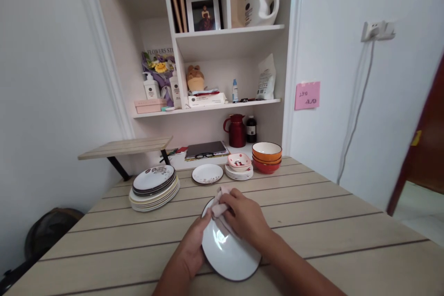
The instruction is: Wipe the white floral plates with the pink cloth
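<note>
A white plate (231, 259) with a dark rim is tilted up above the near part of the table. My left hand (193, 245) grips its left edge, thumb on the face and the other fingers hidden behind. In my right hand (244, 215) a pale pink cloth (219, 209) is bunched, pressed on the plate's upper part. Just beyond the plate lies a small flower-patterned plate (207, 174).
A stack of plates (154, 189) stands at the left, near a raised wooden shelf (125, 146). Small dishes (239, 166) and stacked orange and red bowls (267, 157) sit at the back. Behind them are a laptop (206, 149), glasses (204, 155) and a red jug (237, 130).
</note>
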A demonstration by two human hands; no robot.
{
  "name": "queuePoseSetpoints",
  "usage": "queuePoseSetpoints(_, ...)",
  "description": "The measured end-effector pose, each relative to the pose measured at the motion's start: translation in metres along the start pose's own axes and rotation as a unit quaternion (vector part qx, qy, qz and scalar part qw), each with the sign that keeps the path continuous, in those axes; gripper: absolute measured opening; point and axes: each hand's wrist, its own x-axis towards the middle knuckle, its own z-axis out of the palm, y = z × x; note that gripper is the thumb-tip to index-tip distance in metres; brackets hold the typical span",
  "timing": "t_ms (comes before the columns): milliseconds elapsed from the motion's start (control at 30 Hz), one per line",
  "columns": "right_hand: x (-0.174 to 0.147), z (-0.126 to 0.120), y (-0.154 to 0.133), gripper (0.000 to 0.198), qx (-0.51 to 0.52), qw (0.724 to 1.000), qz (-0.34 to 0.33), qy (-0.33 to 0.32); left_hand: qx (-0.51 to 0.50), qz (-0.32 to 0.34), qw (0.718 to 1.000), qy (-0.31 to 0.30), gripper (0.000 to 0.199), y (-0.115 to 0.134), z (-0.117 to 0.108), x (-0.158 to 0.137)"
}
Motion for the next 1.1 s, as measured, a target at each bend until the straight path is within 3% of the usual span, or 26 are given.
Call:
queuePoseSetpoints(100, -0.003, -0.009, 0.007, 0.028, -0.011, 0.999, -0.012, -0.034, 0.012, -0.009, 1.000, -0.008, 0.047, 0.001, -0.001, -0.001)
queuePoseSetpoints(233, -0.009, -0.020, 0.015, 0.023, 0.012, 0.988, -0.103, -0.111, 0.012, -0.012, 1.000, -0.024, 0.048, 0.000, -0.003, 0.001)
queuePoseSetpoints(300, -0.010, -0.020, 0.015, 0.023, 0.029, 0.984, -0.130, -0.120, 0.003, -0.012, 0.999, -0.029, 0.047, 0.000, -0.005, 0.003)
queuePoseSetpoints(567, -0.003, 0.005, -0.004, 0.021, 0.037, 0.996, -0.072, -0.032, -0.012, -0.001, 1.000, 0.004, 0.041, -0.004, -0.004, 0.007)
queuePoseSetpoints(700, -0.001, 0.003, 0.000, 0.025, 0.012, 0.999, -0.034, 0.007, 0.013, 0.007, 1.000, 0.008, 0.042, -0.003, -0.004, 0.005)
queuePoseSetpoints(800, -0.003, -0.006, 0.008, 0.025, -0.014, 0.999, -0.029, -0.013, 0.027, -0.008, 1.000, -0.010, 0.046, -0.001, -0.005, 0.003)
queuePoseSetpoints(1000, -0.013, -0.021, 0.012, 0.020, -0.013, 0.983, -0.139, -0.119, 0.026, -0.014, 0.999, -0.037, 0.046, -0.001, -0.005, 0.002)
queuePoseSetpoints(1100, -0.014, -0.016, 0.004, 0.020, 0.026, 0.976, -0.179, -0.121, 0.020, -0.015, 0.999, -0.032, 0.045, -0.002, -0.005, 0.004)
